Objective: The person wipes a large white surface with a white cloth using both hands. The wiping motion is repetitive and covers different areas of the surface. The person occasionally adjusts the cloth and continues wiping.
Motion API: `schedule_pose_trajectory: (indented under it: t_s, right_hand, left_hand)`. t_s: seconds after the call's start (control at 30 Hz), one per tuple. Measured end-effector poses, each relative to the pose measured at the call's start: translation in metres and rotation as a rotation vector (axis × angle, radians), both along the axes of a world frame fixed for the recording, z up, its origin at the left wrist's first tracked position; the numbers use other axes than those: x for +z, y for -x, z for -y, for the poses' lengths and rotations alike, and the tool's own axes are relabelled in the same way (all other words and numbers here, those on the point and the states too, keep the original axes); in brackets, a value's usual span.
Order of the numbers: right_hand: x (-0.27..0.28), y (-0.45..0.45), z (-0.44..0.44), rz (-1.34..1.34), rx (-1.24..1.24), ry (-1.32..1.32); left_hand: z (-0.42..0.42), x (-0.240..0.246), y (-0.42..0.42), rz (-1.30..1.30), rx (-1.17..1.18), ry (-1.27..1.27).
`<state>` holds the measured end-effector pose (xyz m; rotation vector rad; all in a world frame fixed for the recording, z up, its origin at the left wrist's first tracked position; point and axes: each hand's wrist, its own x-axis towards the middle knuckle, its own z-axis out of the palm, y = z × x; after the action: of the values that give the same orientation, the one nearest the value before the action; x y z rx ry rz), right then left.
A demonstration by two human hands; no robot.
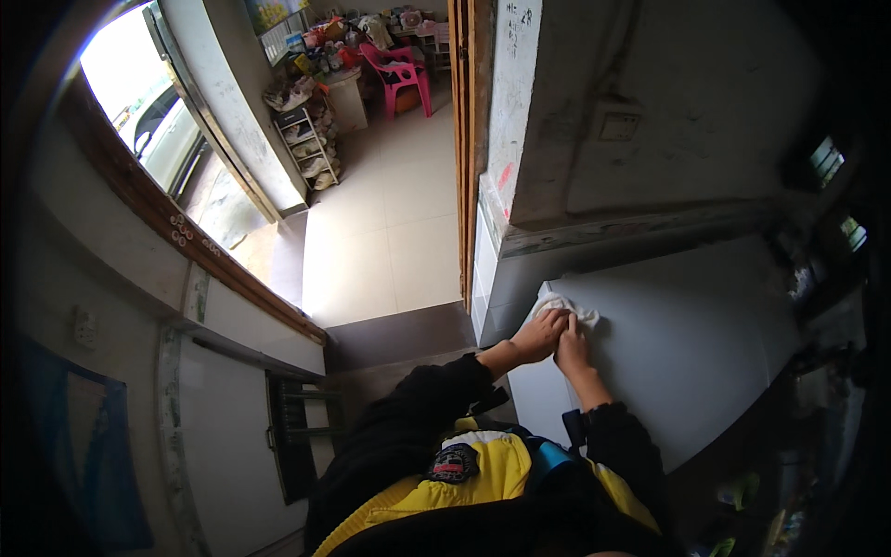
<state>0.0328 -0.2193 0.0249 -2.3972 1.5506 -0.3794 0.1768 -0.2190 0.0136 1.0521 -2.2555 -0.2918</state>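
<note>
A crumpled white cloth point(555, 302) lies at the far left corner of a large white box-like appliance or cabinet point(682, 334). My left hand point(539, 337) reaches in from the left, its fingers bent over the cloth's near edge. Right beside it, my right hand point(573, 347) also grips the cloth, with its fingertips close to those of my left. Both hands hide part of the cloth. Some of the cloth hangs at the corner's edge, and a fold spreads to the right over the flat white surface.
Beyond a wooden door frame point(462, 153), a tiled floor point(376, 209) leads to a pink plastic chair point(404, 76) and a shoe rack point(306, 146). A wall point(626, 174) with a socket point(618, 127) stands behind the white surface. A dark slatted stool point(299, 411) is at left.
</note>
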Motion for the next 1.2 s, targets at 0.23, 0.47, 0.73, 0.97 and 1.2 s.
schedule_pose_trajectory:
  t_s: [0.23,0.47,0.73,0.97,1.2]
  right_hand:
    - [0.016,-0.002,-0.001,-0.072,-0.002,-0.004]
    - [0.033,0.035,-0.066,-0.273,0.079,-0.184]
    - [0.039,0.134,-0.212,0.087,-0.048,-0.132]
    - [0.006,0.21,-0.32,0.097,-0.186,-0.082]
    - [-0.036,0.232,-0.363,-0.093,-0.215,0.01]
  left_hand:
    - [0.007,-0.005,0.005,0.084,0.072,0.07]
    - [-0.04,-0.003,0.023,0.159,-0.131,0.14]
    - [-0.103,0.021,0.095,0.186,-0.753,-0.121]
    - [-0.152,0.015,0.186,0.154,-1.162,0.014]
    - [-0.165,-0.01,0.209,0.093,-1.229,0.243]
